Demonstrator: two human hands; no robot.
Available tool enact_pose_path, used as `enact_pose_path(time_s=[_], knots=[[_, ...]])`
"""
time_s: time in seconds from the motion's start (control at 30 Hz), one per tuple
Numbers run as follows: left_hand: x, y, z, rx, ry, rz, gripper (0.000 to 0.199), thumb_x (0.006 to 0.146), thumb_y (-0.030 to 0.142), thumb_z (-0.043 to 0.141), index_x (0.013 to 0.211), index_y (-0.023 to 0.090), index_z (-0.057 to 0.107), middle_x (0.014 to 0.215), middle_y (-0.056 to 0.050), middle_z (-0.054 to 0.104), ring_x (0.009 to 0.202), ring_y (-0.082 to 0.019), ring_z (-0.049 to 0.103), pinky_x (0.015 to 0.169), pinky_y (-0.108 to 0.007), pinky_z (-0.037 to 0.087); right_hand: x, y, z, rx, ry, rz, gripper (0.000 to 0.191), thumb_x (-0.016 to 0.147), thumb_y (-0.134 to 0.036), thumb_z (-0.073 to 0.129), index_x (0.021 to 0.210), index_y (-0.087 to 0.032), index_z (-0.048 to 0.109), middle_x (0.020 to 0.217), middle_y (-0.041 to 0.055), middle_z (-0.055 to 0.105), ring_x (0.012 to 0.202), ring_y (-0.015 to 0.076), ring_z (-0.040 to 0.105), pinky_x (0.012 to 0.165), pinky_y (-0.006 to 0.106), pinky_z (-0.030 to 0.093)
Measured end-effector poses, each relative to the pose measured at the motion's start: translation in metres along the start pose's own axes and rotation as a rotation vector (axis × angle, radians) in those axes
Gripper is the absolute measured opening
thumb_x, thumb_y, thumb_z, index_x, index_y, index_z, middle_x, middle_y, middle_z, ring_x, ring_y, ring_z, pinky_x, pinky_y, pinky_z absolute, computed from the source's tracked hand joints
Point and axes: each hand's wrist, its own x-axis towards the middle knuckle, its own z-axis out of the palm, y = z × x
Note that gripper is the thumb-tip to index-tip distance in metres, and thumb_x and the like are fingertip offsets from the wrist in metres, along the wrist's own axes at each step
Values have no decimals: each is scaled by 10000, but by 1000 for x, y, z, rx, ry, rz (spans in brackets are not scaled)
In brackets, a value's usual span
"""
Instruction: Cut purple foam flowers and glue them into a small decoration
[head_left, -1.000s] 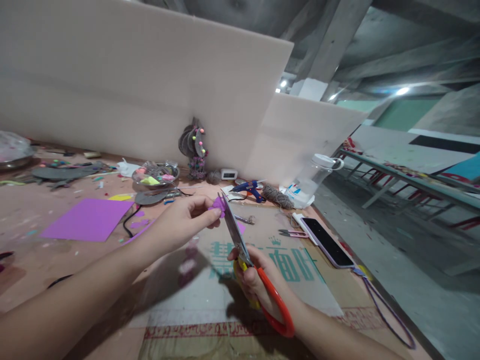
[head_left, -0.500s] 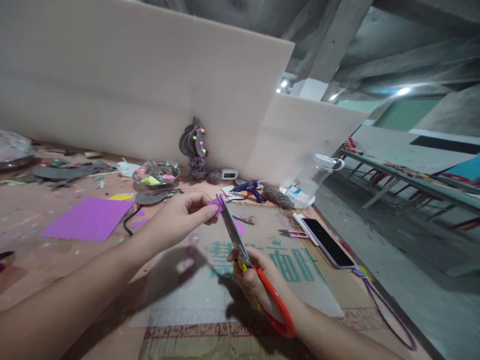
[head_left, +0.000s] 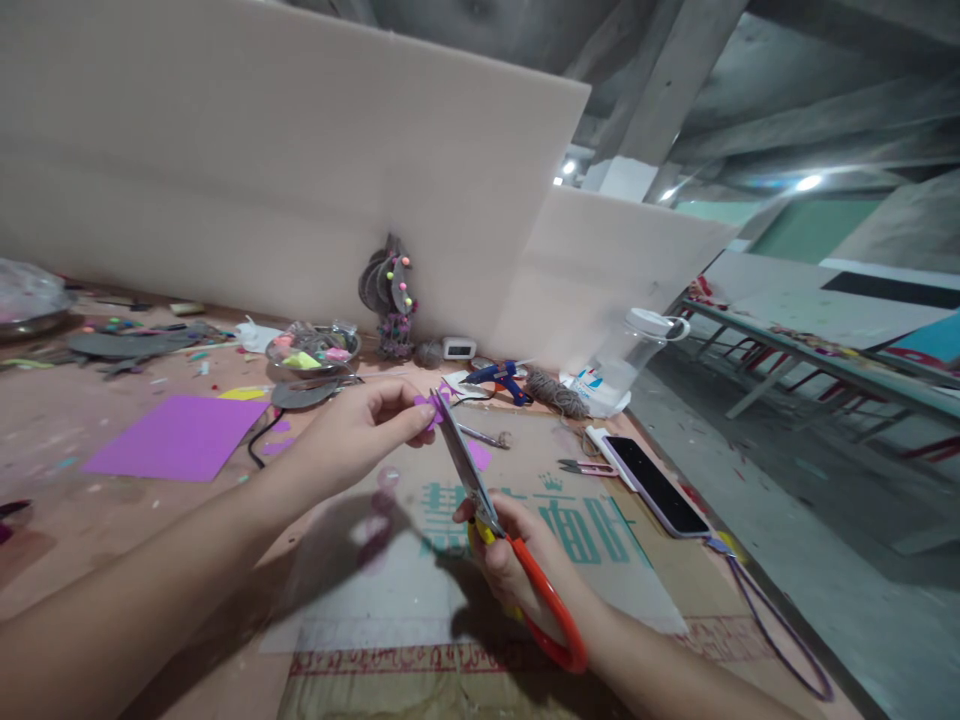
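Observation:
Between the thumb and fingers of my left hand (head_left: 375, 425) is a small purple piece (head_left: 433, 408). My right hand (head_left: 517, 550) is wrapped round the red and yellow handles of a pair of scissors (head_left: 465, 455). The blade tips are at the purple piece, close to my left fingertips. Below my hands lies a translucent sheet (head_left: 360, 600) with green printed characters. A larger purple sheet (head_left: 176, 438) lies flat at the left, with small purple scraps beside it.
Behind my hands are a metal bowl (head_left: 313, 350) of coloured bits, a blue glue gun (head_left: 499, 377) and grey yarn (head_left: 556, 393). On the right stand a clear bottle (head_left: 624, 350), small snips (head_left: 589, 467) and a phone (head_left: 658, 487) with a purple strap.
My left hand and the purple piece have shifted slightly left. The scissor blades look a little closer together, and their tips have moved slightly left.

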Motion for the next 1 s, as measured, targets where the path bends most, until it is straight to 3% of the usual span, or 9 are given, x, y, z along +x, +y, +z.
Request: enact_pose_path(time_s=[0.33,1.0], knots=[[-6,3,4,123,-122,-36,236,849,359,553,712,174,607,713,-18,679,692,-156,630,631,-253,460,-4,-11,0,-70,-73,-69,699,759,-802,439,1132,-213,490,753,-24,371,596,110,269,498,230,246],[-8,4,10,124,-107,-55,234,834,366,553,719,169,605,707,-12,660,686,-156,611,632,-262,446,-2,-9,-2,-5,-67,-49,627,783,-733,519,1103,-194,505,760,-34,368,564,82,247,478,217,215]])
